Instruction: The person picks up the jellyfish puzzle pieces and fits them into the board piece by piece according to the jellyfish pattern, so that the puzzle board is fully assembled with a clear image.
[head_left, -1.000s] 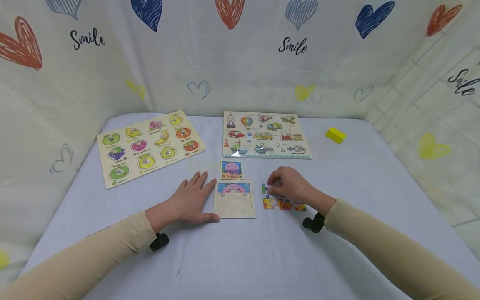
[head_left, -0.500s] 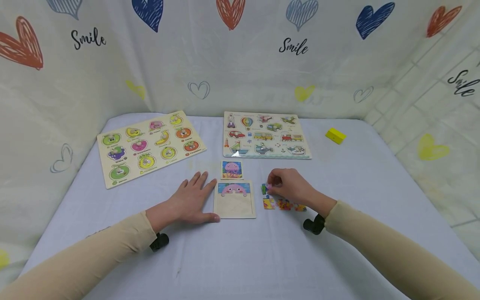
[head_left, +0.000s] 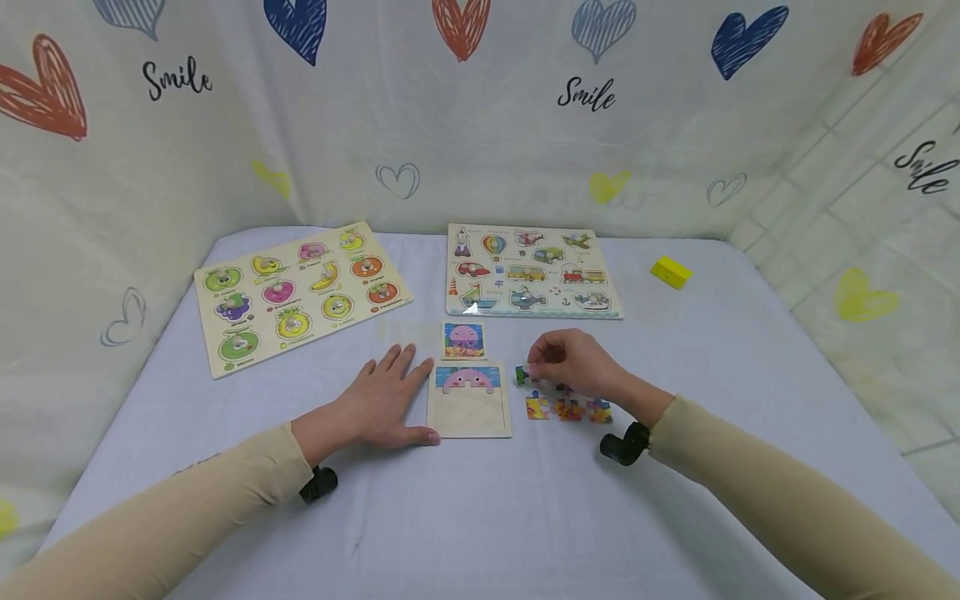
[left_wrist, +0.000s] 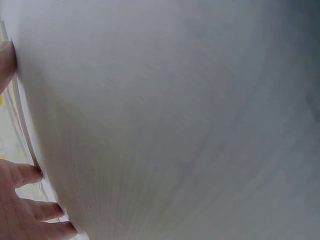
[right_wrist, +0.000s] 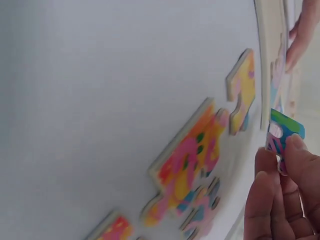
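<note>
My right hand [head_left: 573,362] pinches a small green, blue and pink puzzle piece [right_wrist: 283,131] between thumb and fingers, just right of the puzzle tray. Below that hand, several more jigsaw pieces [head_left: 568,409] in yellow, orange and pink lie on the cloth. The square wooden tray [head_left: 470,417] holds a top row of pieces showing a pink octopus face; its lower part is bare wood. My left hand [head_left: 378,400] lies flat with spread fingers, its fingertips at the tray's left edge. Behind the tray lies a small octopus picture card [head_left: 463,340].
At the back left lies a fruit puzzle board [head_left: 300,293]. A vehicle puzzle board [head_left: 534,271] lies behind the card. Toward the back right is a yellow block [head_left: 671,272]. White cloth [head_left: 465,517] covers the table, and a printed curtain hangs behind it.
My right hand has lifted the green and blue piece and shifted slightly left toward the tray. The left hand and the tray stay where they were.
</note>
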